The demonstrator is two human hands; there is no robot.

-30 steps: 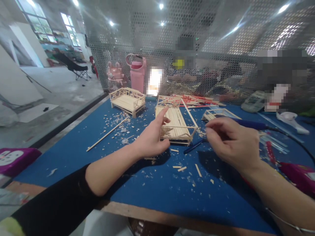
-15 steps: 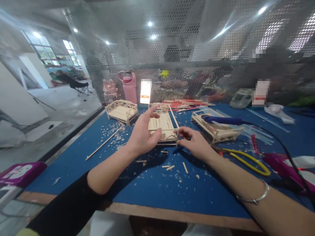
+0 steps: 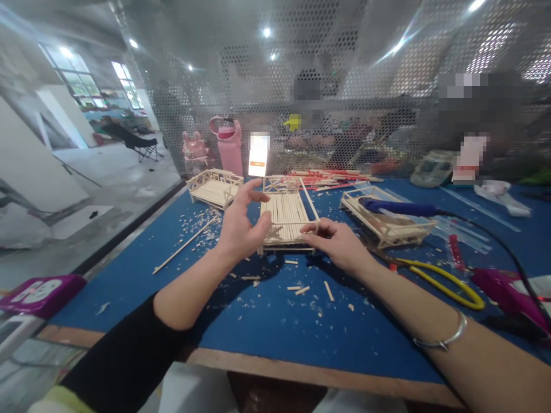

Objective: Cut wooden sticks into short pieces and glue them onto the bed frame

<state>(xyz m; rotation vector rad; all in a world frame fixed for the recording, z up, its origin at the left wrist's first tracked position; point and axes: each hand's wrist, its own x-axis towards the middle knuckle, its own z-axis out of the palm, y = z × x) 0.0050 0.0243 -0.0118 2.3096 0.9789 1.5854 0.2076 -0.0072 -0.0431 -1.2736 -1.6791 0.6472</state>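
A small bed-like model of pale wooden sticks (image 3: 286, 207), with a slatted base and thin rails, stands in front of me. My left hand (image 3: 243, 223) is at its near left side, thumb and fingers spread apart in a wide curve. At the near right corner, my right hand (image 3: 338, 244) pinches the model's frame between thumb and fingers. Short slanting stick pieces (image 3: 274, 231) show under the near rail beside my left thumb. The right fingertips partly cover the corner post.
Similar stick models stand at left (image 3: 215, 188) and right (image 3: 383, 221), the right one under a blue-handled corded tool (image 3: 398, 207). Yellow-handled pliers (image 3: 447, 284) and a purple glue gun (image 3: 508, 292) lie right. Behind are red-and-pale sticks (image 3: 327, 179), a lit phone (image 3: 258, 155) and a pink bottle (image 3: 230, 149).
My left hand has drawn left and a little down, uncovering more of the slats and near rail. My right thumb has shifted inward and up at the corner. The view has turned slightly.
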